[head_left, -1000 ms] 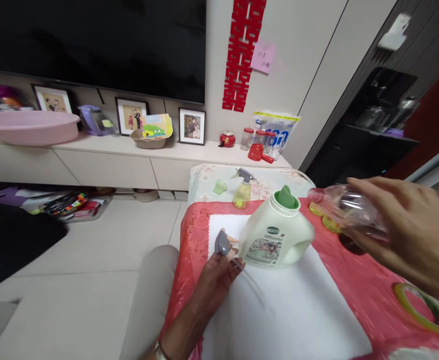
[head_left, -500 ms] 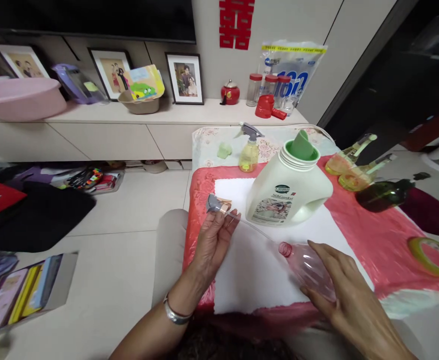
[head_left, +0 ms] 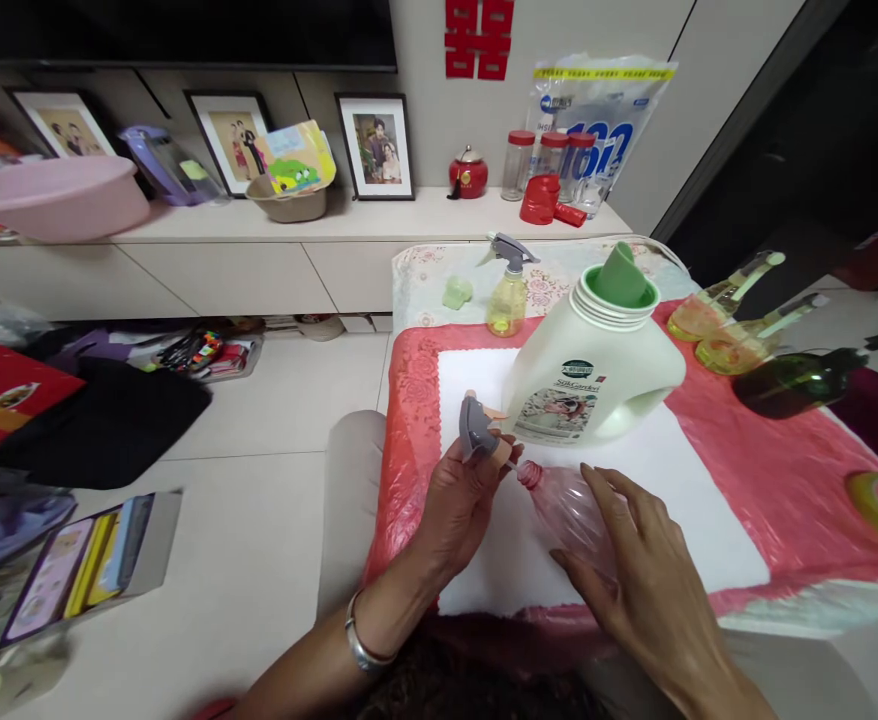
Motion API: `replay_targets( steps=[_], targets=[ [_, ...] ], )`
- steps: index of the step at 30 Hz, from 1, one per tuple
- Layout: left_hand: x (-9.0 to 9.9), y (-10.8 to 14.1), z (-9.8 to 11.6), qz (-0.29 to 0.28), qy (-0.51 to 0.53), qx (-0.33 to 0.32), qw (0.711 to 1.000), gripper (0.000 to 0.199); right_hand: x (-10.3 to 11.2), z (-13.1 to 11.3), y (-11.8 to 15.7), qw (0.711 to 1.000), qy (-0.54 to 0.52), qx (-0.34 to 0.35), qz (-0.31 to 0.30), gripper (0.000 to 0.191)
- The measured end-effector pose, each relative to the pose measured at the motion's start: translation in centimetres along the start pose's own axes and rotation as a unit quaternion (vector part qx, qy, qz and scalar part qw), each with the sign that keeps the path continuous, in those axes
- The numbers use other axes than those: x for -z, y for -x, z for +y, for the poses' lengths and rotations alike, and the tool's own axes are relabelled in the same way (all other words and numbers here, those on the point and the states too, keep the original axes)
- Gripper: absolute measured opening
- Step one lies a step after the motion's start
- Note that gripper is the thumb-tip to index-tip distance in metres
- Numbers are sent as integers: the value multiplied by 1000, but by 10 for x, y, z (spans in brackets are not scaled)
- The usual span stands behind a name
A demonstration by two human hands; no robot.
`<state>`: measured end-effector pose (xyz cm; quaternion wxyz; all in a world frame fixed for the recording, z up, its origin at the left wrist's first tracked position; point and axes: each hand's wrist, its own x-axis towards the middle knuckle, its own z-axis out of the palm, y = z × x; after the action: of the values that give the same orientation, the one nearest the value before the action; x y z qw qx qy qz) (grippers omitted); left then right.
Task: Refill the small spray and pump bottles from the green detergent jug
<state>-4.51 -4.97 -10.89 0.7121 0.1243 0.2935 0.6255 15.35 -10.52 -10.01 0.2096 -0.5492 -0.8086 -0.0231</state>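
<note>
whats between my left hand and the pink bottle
Past the left hand, a short stretch of thin tube runs from the grey spray head to the mouth of the pink bottle; the head view shows it.

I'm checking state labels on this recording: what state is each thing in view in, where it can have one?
Pink bottle: uncapped, tilted, held in right hand
Grey spray head: unattached, held in left hand, tube at the bottle's mouth
Large jug: standing, uncapped, green spout exposed
Yellow spray bottle: upright, sprayer fitted
Glass jars: lids on
Red pot: lid on
Television: dark
</note>
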Motion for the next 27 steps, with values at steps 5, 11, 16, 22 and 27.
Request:
replay_targets(
  steps=[5,11,16,22,27],
  targets=[
    [2,5,-4,-18,-25,10,999,33,-8,-11,-3,999,-33,0,8,64],
    [6,6,-7,-19,-29,16,999,39,-8,-14,-2,997,-72,2,20,65],
    [8,6,-8,-18,-29,25,999,41,-8,-15,-2,996,-80,19,46,63],
    [8,9,-7,-43,-35,32,998,39,-7,-13,-1,993,-102,26,46,62],
    [9,10,-9,-51,-26,49,997,37,-3,-13,1,992,-114,37,47,60]
  ],
)
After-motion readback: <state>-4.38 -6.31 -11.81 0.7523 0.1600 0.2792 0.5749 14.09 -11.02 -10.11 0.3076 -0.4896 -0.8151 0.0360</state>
